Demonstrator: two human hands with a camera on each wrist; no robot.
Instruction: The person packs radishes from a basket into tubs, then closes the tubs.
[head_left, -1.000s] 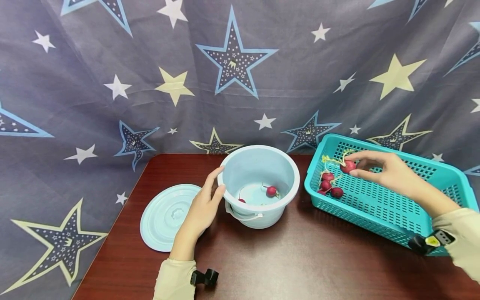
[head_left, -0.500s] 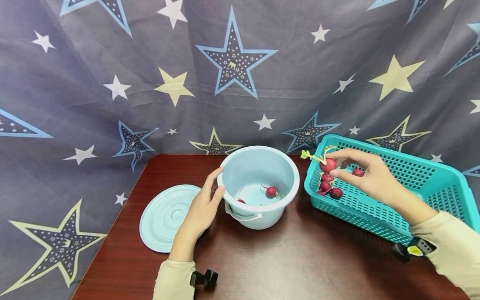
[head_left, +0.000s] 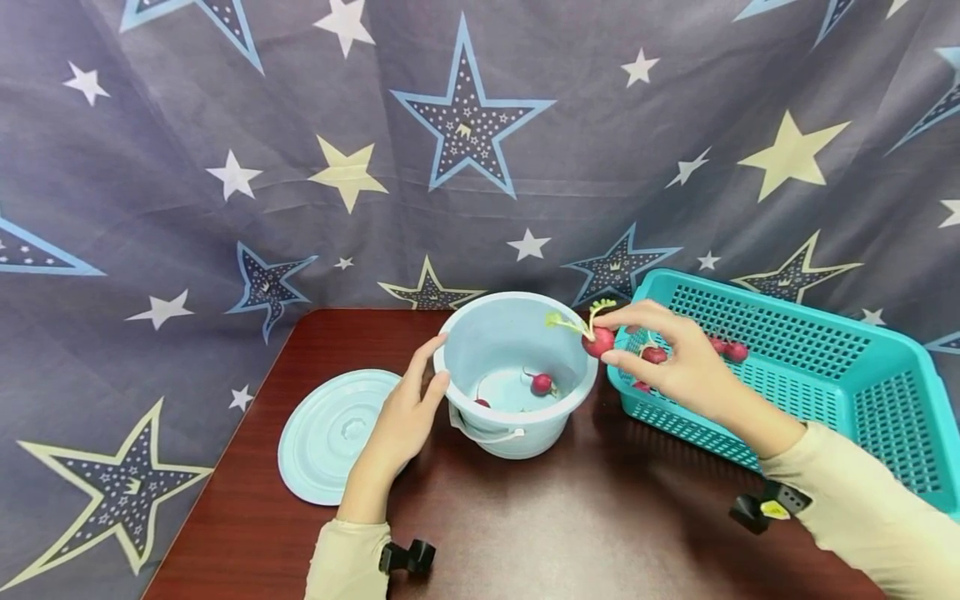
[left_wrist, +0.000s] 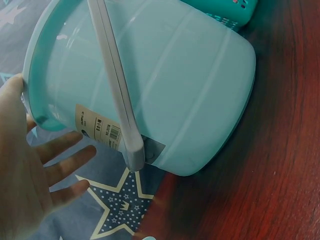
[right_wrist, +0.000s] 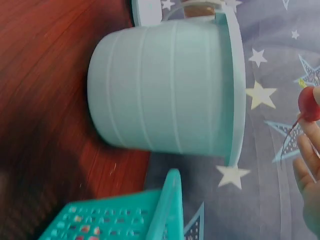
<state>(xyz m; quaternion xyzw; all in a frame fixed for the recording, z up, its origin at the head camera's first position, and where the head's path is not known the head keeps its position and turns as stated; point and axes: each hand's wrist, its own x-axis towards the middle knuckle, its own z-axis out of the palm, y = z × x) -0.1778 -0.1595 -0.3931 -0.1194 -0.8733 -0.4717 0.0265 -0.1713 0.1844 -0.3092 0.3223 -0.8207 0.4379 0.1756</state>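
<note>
A pale blue bucket (head_left: pixel 491 333) stands upright on the table, two radishes (head_left: pixel 541 384) visible inside it. My left hand (head_left: pixel 401 421) is at the bucket's left side, thumb and index fingertip touching the rim; in the left wrist view its other fingers are spread out beside the wall. My right hand (head_left: pixel 675 358) pinches a red radish (head_left: pixel 597 342) between thumb and fingers. That radish hangs over the bucket's right rim, its leafy stems pointing left across the opening. In the right wrist view its thin root trails down from the fingers.
A turquoise perforated basket (head_left: pixel 896 417) stands right of the bucket, with several radishes (head_left: pixel 737 352) in it, some hidden behind the right hand. A pale blue lid (head_left: pixel 326 442) lies flat at the left. Behind the dark red table (head_left: pixel 525 533) hangs a star-patterned grey cloth (head_left: pixel 570 142).
My right hand has moved left with the radish, from over the basket to the bucket's right rim. The left hand and bucket have stayed in place.
</note>
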